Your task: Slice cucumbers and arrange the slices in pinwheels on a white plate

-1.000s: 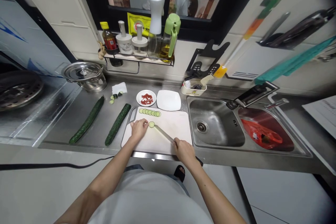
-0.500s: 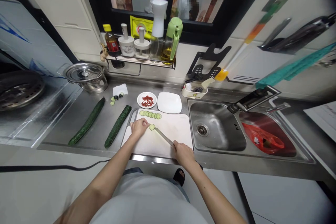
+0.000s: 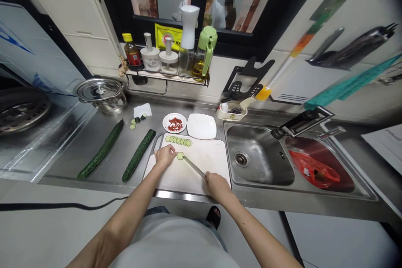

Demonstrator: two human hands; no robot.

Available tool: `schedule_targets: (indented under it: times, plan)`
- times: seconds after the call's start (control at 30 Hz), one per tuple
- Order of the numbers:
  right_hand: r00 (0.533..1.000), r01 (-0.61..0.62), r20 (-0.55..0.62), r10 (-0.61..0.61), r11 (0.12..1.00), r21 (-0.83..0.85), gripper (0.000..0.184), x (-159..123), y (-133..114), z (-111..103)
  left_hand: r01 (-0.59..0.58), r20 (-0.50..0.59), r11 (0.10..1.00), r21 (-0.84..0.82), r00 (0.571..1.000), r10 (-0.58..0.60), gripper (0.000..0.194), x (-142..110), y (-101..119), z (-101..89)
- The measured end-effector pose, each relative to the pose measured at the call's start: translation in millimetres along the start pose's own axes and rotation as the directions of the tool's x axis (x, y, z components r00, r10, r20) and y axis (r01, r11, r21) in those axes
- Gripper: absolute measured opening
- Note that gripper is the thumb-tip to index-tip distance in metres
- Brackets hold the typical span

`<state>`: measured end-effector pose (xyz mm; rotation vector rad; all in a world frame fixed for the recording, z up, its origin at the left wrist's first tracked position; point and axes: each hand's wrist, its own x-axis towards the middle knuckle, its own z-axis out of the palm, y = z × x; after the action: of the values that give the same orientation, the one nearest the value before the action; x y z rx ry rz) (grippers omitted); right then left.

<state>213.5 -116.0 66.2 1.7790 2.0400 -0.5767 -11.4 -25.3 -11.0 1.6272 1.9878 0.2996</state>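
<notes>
On the white cutting board [image 3: 207, 159], my left hand [image 3: 163, 155] is closed over a piece of cucumber [image 3: 180, 155], whose cut end shows at my fingertips. My right hand [image 3: 216, 185] grips the handle of a knife [image 3: 194, 166]; its blade tip rests against that cut end. A row of several cucumber slices [image 3: 178, 140] lies along the board's far edge. Two whole cucumbers, one long [image 3: 101, 150] and one shorter [image 3: 138, 155], lie on the steel counter left of the board.
Behind the board stand a small plate of red chilli bits [image 3: 174, 123] and an empty white plate [image 3: 201, 126]. A sink [image 3: 256, 155] is to the right, with a red bag [image 3: 314, 170] in the second basin. A steel pot [image 3: 101, 94] and a bottle rack [image 3: 166, 76] sit at the back.
Both hands have stayed at the cucumber piece with the knife against it. The camera view has shifted slightly.
</notes>
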Motion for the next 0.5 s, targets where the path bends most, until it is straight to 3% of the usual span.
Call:
schedule_targets:
  times: [0.5]
  plan:
    - [0.999, 0.037, -0.006, -0.038, 0.998, -0.041, 0.030, 17.7, -11.5, -1.5, 0.011, 0.015, 1.000, -0.007, 1.000, -0.011, 0.021, 2.1, -1.2, 1.0]
